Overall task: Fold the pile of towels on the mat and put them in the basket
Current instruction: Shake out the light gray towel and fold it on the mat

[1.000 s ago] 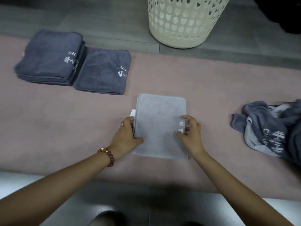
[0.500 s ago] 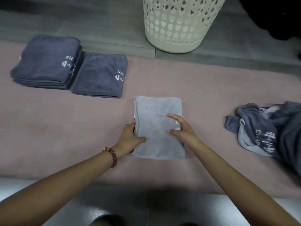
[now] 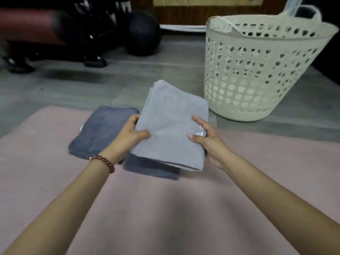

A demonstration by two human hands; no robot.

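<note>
Left of the cream, heart-perforated basket (image 3: 257, 74), a pale grey towel (image 3: 171, 129), slate-blue towels (image 3: 103, 131) and a dusty pink mat (image 3: 165, 208) are seen.

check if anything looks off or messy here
Nothing serious. The light grey folded towel, gripped by the left hand and right hand, shows its layers slightly fanned at the far corner instead of flush. The basket stands upright on the floor beside the mat.

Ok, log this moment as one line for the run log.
left hand: grips light grey towel, left edge | right hand: grips right edge | below: dark folded towels on mat | basket: upright, ahead right
</note>
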